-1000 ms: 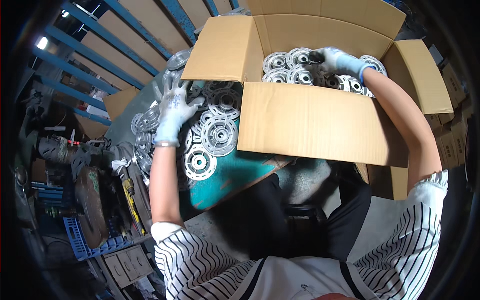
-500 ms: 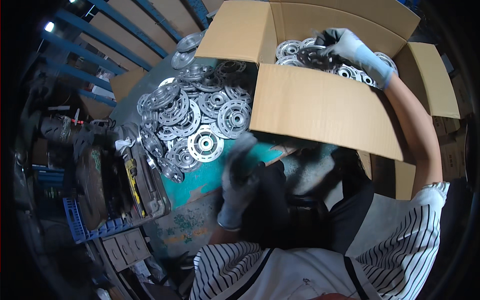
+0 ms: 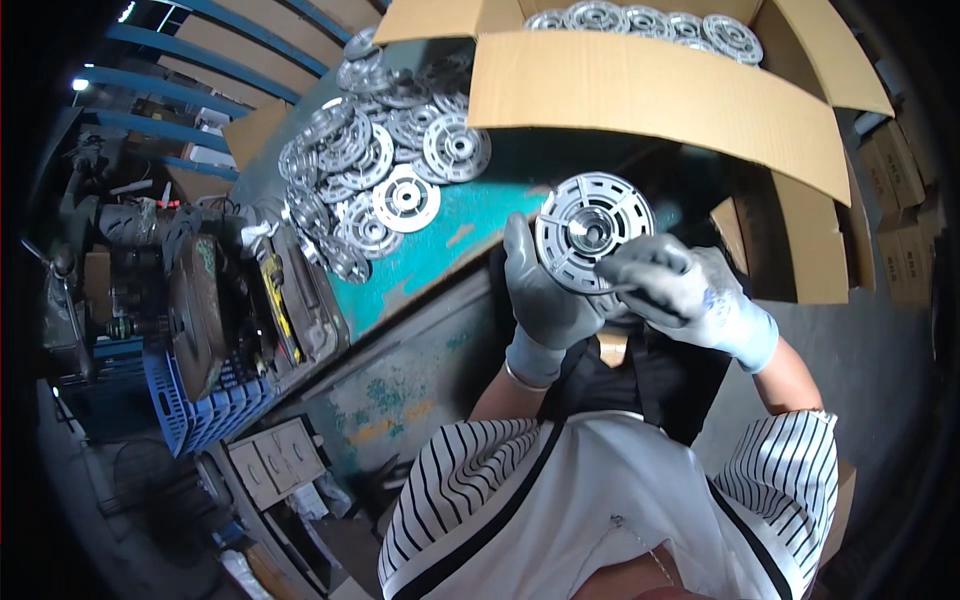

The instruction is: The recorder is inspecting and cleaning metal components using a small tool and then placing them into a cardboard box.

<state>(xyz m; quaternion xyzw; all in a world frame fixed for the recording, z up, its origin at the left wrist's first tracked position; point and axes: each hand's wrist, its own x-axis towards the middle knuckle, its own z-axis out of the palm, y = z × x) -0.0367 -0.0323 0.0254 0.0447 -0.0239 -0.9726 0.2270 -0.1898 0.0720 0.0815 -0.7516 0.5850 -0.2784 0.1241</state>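
A round silver metal disc (image 3: pixel 570 262), with slots around its rim and a raised hub, is held up in front of my body. My gloved left hand (image 3: pixel 546 302) grips it from the left and below, thumb up along its edge. Curled fingers of my gloved right hand (image 3: pixel 688 298) press on its lower right rim; their tips are slightly blurred. Beyond the hands, a pile of similar metal discs (image 3: pixel 407 198) lies on the green worktable (image 3: pixel 465 225). An open cardboard box (image 3: pixel 650 85) at the far right contains several more discs (image 3: pixel 732 38).
On the left stand a worn machine part (image 3: pixel 195 320), a tool tray (image 3: pixel 315 300) with a yellow-handled tool (image 3: pixel 280 305), and a blue plastic crate (image 3: pixel 195 415). Blue rails (image 3: pixel 190 85) run behind the table. Stacked cartons (image 3: pixel 895 190) stand at the far right.
My right hand has come back from inside the box to the front of my body. My left hand has moved right and up, and both hands now hold a disc. The view has shifted.
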